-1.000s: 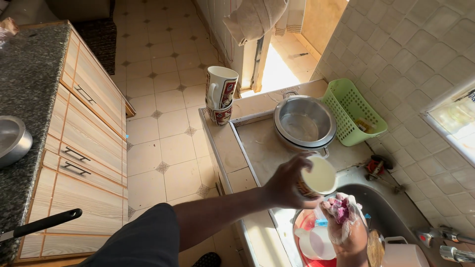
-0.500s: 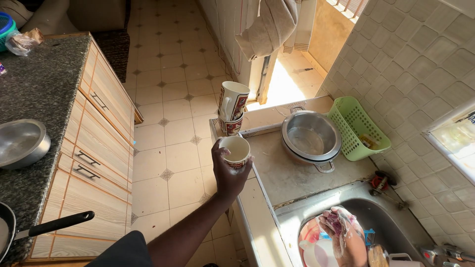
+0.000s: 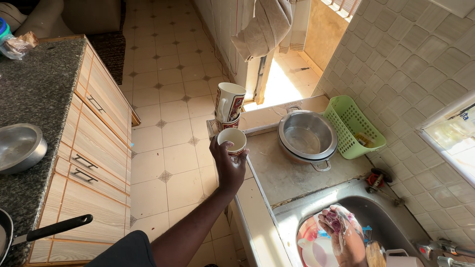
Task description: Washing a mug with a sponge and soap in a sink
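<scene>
Your left hand [image 3: 228, 160] is curled around a small white cup [image 3: 232, 141], fingers wrapped on its side and the mouth facing up, holding it just above the corner of the counter [image 3: 297, 173] beside two stacked mugs [image 3: 228, 106]. A steel bowl [image 3: 307, 136] and a green basket [image 3: 354, 126] stand further along that counter. Your right hand [image 3: 344, 235] is soapy and closed on a purple sponge [image 3: 336, 222] down in the sink [image 3: 391, 217], above a plate [image 3: 309, 235] there
</scene>
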